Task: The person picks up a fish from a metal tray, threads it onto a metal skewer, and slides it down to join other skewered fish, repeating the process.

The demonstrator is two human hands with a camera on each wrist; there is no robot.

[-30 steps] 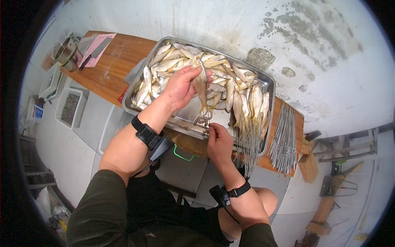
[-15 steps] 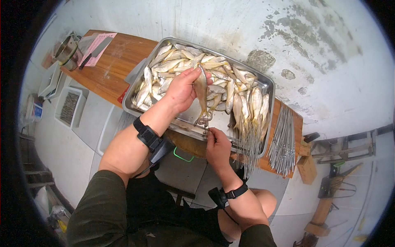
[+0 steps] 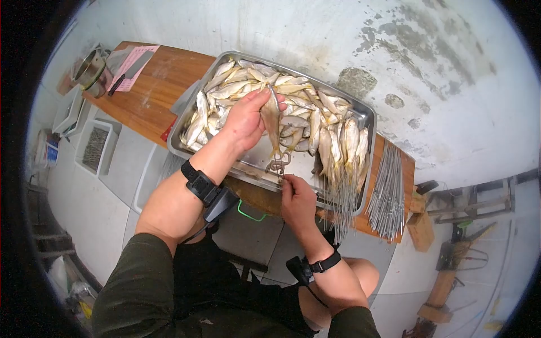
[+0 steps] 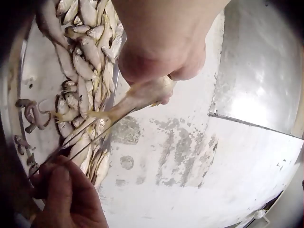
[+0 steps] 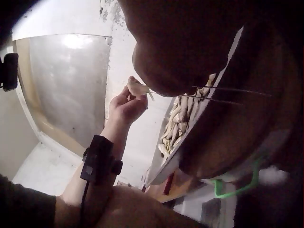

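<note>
Above the tray, the left hand (image 3: 246,121) grips a fish (image 3: 271,116) near its upper end, tail hanging down. Below it the right hand (image 3: 298,201) pinches two thin metal skewers (image 4: 102,135), which run up to the fish in the left wrist view. How far they enter the fish is hidden by the left hand (image 4: 164,61). Dark scraps of innards (image 3: 278,163) lie on the tray floor just behind the tail. In the right wrist view, the fish (image 5: 138,89) shows pale between the left fingers, with the right hand (image 5: 175,47) dark in front.
The metal tray (image 3: 369,163) holds many loose fish and, at its right, a row of skewered fish (image 3: 350,141). Bare skewers (image 3: 387,191) lie on the wooden board's right end. A knife (image 3: 131,71) on pink paper and a metal pot (image 3: 90,73) are at the left.
The left hand and its fish have shifted slightly left and up. The right hand has dropped a little, then stayed nearly in place, still pinching the skewers.
</note>
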